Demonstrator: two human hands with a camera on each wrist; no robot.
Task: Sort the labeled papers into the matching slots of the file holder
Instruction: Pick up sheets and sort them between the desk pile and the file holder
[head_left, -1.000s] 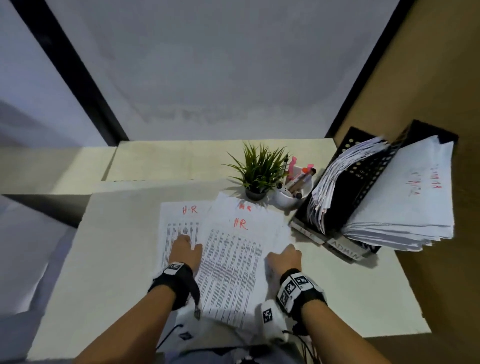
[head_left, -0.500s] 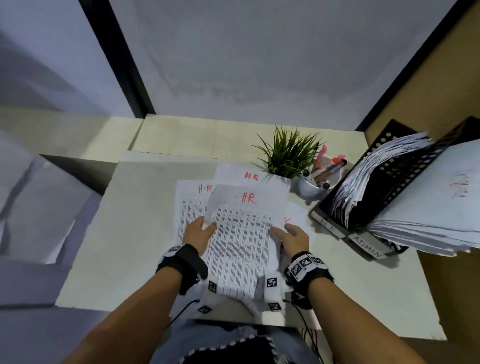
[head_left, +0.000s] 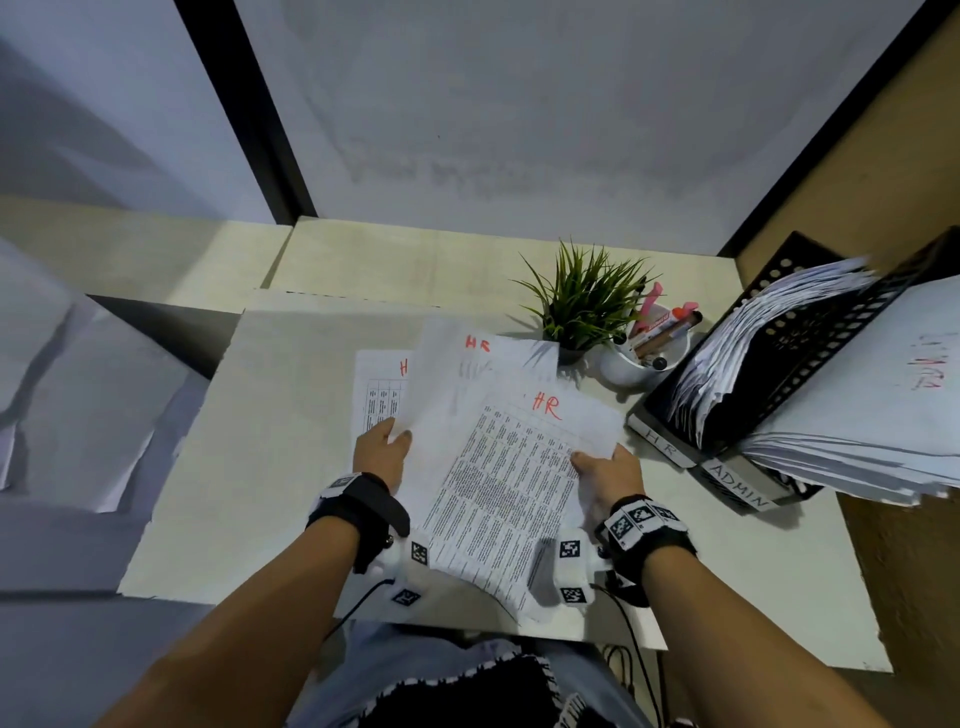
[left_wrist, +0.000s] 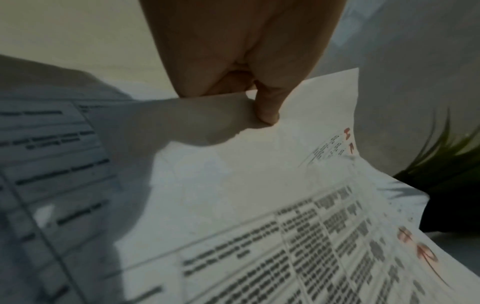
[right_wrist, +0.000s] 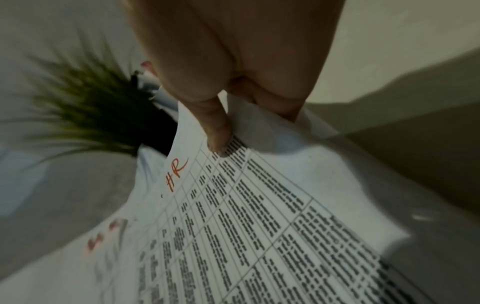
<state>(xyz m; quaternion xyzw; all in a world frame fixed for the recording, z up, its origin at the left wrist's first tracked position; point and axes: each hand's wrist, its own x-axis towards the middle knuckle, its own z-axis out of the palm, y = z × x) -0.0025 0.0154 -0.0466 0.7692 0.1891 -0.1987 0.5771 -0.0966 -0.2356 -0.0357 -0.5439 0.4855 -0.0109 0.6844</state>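
Three printed sheets marked HR in red are in front of me. My right hand (head_left: 597, 460) pinches the right edge of the top HR sheet (head_left: 511, 483), thumb on its printed face (right_wrist: 218, 142). My left hand (head_left: 387, 441) pinches the left edge of a second HR sheet (head_left: 457, 384), thumb on top (left_wrist: 267, 111). A third HR sheet (head_left: 376, 389) lies flat on the desk at the left. The black file holder (head_left: 769, 374) stands at the right, with slots labelled HR (head_left: 662, 441) and ADMIN (head_left: 737, 486), both stuffed with papers.
A small potted plant (head_left: 582, 306) and a white cup of pens (head_left: 644, 353) stand just behind the sheets. A brown wall (head_left: 883, 171) runs along the right behind the holder. The desk's front edge (head_left: 467, 629) is near my lap.
Both hands have taken hold of sheets and raised them. The top HR sheet has swung to the right, toward the holder, and the sheet below is now lifted by the left hand.
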